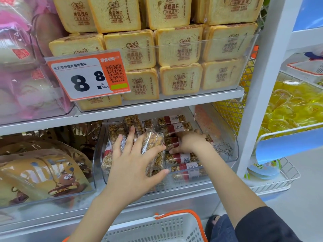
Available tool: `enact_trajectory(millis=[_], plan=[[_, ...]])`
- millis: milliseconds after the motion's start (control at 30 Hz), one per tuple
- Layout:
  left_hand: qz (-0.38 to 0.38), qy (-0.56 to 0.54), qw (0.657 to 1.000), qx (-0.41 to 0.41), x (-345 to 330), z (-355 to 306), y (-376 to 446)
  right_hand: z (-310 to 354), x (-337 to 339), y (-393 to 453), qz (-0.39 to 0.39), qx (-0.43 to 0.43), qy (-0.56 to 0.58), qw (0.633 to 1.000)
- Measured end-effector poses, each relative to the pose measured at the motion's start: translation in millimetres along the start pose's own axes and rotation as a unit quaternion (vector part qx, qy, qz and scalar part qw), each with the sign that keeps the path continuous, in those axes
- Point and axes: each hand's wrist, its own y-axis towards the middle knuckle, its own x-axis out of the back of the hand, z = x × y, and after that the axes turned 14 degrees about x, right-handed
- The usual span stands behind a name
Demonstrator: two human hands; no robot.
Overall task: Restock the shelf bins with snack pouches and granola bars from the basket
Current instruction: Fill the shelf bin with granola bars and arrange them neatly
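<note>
Though partly hidden, price tag [89, 76] "8.8".

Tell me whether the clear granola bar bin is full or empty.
Partly full: the clear plastic bin holds stacked wrapped granola bars, but bare space shows at its right end.

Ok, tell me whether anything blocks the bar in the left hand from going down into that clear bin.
Nothing separate blocks it. The left hand holds a granola bar already inside the clear bin, above stacked granola bars. The right hand rests on that stack close beside it.
</note>
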Motion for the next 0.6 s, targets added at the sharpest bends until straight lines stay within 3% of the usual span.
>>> enact_trajectory(millis=[233,467,600], plan=[[0.000,-0.001,1.000,-0.005,-1.2,2.4,0.0,-11.8,8.1,-5.5,-0.013,0.036,0.003,0.999],[-0.002,0.001,1.000,-0.003,-1.7,1.1,-0.1,-1.9,3.3,-5.0,-0.034,0.001,-0.040,0.999],[-0.003,0.004,1.000,-0.003,-1.5,1.5,-0.3,-11.5,4.4,-5.9,-0.083,0.008,0.017,0.996]])
